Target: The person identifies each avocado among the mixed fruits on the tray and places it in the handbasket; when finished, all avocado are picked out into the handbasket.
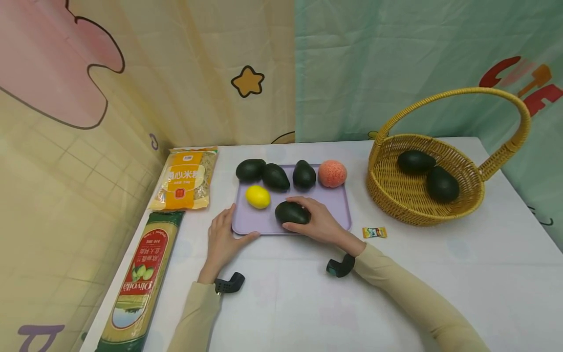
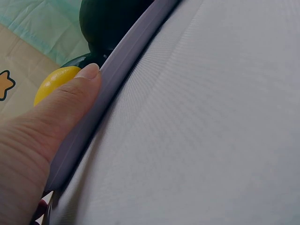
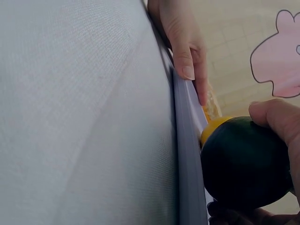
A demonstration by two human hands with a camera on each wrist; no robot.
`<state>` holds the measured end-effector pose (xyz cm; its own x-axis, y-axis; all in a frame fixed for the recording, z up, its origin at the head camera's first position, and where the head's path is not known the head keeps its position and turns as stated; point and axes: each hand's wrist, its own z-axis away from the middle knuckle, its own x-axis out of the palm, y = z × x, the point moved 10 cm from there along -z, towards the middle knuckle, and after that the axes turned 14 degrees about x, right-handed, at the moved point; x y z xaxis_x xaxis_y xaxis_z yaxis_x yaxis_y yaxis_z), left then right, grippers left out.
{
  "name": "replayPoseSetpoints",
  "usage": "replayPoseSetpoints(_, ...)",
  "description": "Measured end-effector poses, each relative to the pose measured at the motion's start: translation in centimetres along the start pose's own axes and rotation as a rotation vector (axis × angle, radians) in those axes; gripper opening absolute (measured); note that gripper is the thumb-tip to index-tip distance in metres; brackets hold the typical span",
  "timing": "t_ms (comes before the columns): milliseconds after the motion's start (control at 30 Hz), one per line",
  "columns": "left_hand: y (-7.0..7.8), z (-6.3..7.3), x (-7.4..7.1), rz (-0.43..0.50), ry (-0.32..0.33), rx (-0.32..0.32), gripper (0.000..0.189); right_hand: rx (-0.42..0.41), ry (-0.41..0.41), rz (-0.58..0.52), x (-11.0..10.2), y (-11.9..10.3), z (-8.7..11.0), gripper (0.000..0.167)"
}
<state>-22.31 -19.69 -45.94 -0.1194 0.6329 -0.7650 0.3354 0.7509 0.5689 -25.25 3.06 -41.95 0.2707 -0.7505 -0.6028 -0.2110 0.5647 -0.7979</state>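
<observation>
My right hand (image 1: 323,222) grips a dark green avocado (image 1: 290,213) over the front part of a lilac tray (image 1: 336,208), thumb on the near side and fingers across the far side. In the right wrist view the held avocado (image 3: 246,161) hangs close by the tray's rim. My left hand (image 1: 223,239) rests at the tray's front left corner, fingers along the left side and thumb (image 2: 70,101) on the front rim. Also on the tray are a yellow lemon (image 1: 258,196), several more avocados (image 1: 304,175) along the back, and a bumpy pinkish-orange ball-shaped fruit (image 1: 332,173).
To the right stands a wicker basket (image 1: 396,200) with a tall handle and two avocados (image 1: 442,184) inside. A small candy packet (image 1: 374,232) lies between tray and basket. On the left are a yellow grain bag (image 1: 184,179) and a long pasta pack (image 1: 142,278).
</observation>
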Motion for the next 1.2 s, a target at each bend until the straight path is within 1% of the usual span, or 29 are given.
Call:
replayPoseSetpoints(167, -0.1, 0.0, 0.0, 0.000, -0.003, -0.005, 0.102, 0.037, 0.014, -0.034, -0.4, 0.3, 0.1, 0.063)
replayPoseSetpoints(300, -0.2, 0.1, 0.1, 0.006, -0.015, -0.016, 0.103, 0.042, 0.033, -0.077, -0.9, 0.3, 0.3, 0.065)
replayPoseSetpoints(467, -0.2, 0.1, 0.1, 0.010, -0.019, -0.021, 0.103, 0.033, 0.067, -0.110, -1.6, 0.2, 0.5, 0.064)
replayPoseSetpoints(600, -0.2, 0.1, 0.1, 0.010, -0.013, -0.017, 0.102, 0.007, 0.114, -0.132, -2.4, 0.1, 0.6, 0.060)
replayPoseSetpoints(767, -0.1, 0.1, 0.0, 0.011, -0.003, -0.011, 0.102, -0.021, 0.170, -0.209, -3.8, -0.2, 0.9, 0.056)
replayPoseSetpoints(900, -0.1, 0.0, 0.0, 0.008, -0.002, -0.010, 0.102, -0.049, 0.225, -0.253, -5.2, -0.9, 1.3, 0.056)
replayPoseSetpoints(967, -0.1, 0.0, 0.0, 0.008, -0.003, -0.011, 0.103, -0.059, 0.247, -0.268, -6.1, -1.9, 1.8, 0.054)
replayPoseSetpoints(1133, -0.1, 0.0, 0.0, 0.013, -0.006, -0.013, 0.103, -0.084, 0.277, -0.348, -8.0, -4.0, 3.0, 0.051)
replayPoseSetpoints(1200, -0.1, 0.0, 0.0, 0.008, -0.003, -0.009, 0.103, -0.103, 0.299, -0.374, -8.6, -4.2, 3.3, 0.051)
